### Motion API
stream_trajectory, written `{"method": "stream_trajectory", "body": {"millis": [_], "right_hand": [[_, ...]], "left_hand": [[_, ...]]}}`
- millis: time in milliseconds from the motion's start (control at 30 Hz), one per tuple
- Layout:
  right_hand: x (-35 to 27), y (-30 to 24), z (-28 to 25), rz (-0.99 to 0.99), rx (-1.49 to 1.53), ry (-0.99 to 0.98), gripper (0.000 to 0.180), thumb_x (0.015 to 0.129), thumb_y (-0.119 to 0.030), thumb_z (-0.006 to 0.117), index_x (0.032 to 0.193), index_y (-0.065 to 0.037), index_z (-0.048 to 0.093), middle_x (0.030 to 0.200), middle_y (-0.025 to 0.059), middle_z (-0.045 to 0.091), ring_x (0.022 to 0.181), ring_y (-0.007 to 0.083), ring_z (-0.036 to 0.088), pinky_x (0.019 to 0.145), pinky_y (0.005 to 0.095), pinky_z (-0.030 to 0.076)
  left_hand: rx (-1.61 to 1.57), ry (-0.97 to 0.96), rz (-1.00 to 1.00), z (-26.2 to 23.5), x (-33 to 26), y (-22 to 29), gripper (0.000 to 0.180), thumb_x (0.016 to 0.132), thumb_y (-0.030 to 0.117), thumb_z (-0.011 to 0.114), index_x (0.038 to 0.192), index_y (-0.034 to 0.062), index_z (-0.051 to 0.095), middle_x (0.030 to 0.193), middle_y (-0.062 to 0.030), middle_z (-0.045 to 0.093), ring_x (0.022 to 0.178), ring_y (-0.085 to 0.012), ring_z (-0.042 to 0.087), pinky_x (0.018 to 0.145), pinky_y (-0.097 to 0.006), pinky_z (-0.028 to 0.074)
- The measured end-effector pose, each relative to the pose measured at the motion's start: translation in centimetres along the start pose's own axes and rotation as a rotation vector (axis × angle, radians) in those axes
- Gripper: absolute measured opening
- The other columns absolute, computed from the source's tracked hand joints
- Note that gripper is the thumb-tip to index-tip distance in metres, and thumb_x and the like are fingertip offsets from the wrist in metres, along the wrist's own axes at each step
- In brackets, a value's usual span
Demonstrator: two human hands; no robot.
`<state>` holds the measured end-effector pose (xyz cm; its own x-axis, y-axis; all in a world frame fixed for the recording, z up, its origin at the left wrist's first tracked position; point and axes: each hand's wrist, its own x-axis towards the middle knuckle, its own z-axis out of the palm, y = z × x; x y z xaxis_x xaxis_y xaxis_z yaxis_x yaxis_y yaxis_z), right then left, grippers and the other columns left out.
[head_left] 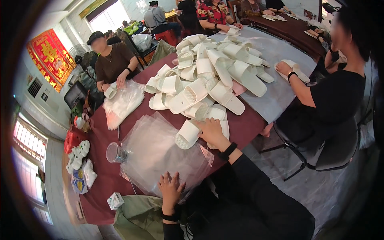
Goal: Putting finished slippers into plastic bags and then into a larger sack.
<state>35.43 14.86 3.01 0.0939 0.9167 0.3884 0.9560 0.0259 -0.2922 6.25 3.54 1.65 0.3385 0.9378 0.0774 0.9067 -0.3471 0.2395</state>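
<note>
My left hand (171, 189) lies with its fingers spread on the near edge of a stack of clear plastic bags (150, 148). To the right, my right hand (213, 133) grips a white slipper (187, 134) at its side, by the strap; some of the fingertips are hard to make out. That slipper rests over the bags' far right corner. Another white slipper (225, 127) lies partly under my right hand. Just beyond rises a large heap of white slippers (206, 68) with textured soles and wide straps.
A dark red cloth (98, 160) covers the table. Left of the bags stands a clear round tub (116, 153). A person in brown (116, 60) handles a slipper beside more bags (124, 100). At right, a person in black (336, 86) holds a slipper on a pale sheet (264, 104).
</note>
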Motion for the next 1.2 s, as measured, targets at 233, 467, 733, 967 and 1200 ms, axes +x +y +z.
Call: {"method": "stream_trajectory", "body": {"millis": [233, 467, 733, 967, 1200], "right_hand": [[1.0, 0.8, 0.1, -0.058, 0.042, -0.235, 0.032, 0.066, -0.045, 0.073, 0.08, -0.017, 0.072, 0.088, 0.0076, 0.062, 0.091, 0.0262, 0.058, 0.08, 0.0422, 0.038], [4.8, 2.9, -1.2, 0.19, 0.529, -0.479, 0.031, 0.071, -0.032, 0.074, 0.087, -0.007, 0.072, 0.084, 0.0087, 0.07, 0.075, 0.0203, 0.066, 0.068, 0.0356, 0.048], [5.6, 1.8, -7.5, 0.544, 1.33, -0.594, 0.035, 0.077, -0.019, 0.074, 0.1, 0.005, 0.066, 0.085, 0.0083, 0.067, 0.07, 0.0158, 0.063, 0.06, 0.0278, 0.049], [6.9, 2.8, -8.7, 0.527, 1.223, -0.675, 0.035, 0.081, -0.019, 0.07, 0.106, 0.004, 0.063, 0.093, 0.0101, 0.067, 0.077, 0.0177, 0.064, 0.067, 0.0295, 0.051], [1.8, 0.4, -10.6, 0.367, 2.12, -0.891, 0.042, 0.098, -0.023, 0.041, 0.129, 0.005, 0.042, 0.121, 0.0164, 0.057, 0.107, 0.0242, 0.058, 0.095, 0.0362, 0.045]], "left_hand": [[-0.014, 0.004, -0.014, 0.2, -0.4, 0.3, 0.056, 0.075, 0.041, 0.067, 0.126, 0.0232, 0.053, 0.139, -0.0171, 0.035, 0.127, -0.0443, 0.03, 0.1, -0.062, 0.022], [-0.012, 0.03, -0.007, 0.3, -0.2, -0.2, 0.057, 0.075, 0.043, 0.067, 0.127, 0.0248, 0.053, 0.138, -0.0168, 0.036, 0.127, -0.0442, 0.03, 0.1, -0.062, 0.023], [0.025, 0.081, 0.006, 0.0, 0.0, 0.4, 0.055, 0.077, 0.042, 0.066, 0.128, 0.024, 0.052, 0.137, -0.0181, 0.036, 0.128, -0.044, 0.029, 0.099, -0.064, 0.023], [0.05, 0.067, 0.018, 0.7, 0.1, 0.6, 0.056, 0.08, 0.046, 0.061, 0.13, 0.0244, 0.05, 0.138, -0.0191, 0.036, 0.128, -0.045, 0.029, 0.099, -0.066, 0.022], [0.114, 0.122, 0.005, 0.6, 0.1, 0.4, 0.055, 0.081, 0.048, 0.059, 0.13, 0.0241, 0.05, 0.137, -0.0202, 0.038, 0.126, -0.0454, 0.031, 0.099, -0.065, 0.022]]}}
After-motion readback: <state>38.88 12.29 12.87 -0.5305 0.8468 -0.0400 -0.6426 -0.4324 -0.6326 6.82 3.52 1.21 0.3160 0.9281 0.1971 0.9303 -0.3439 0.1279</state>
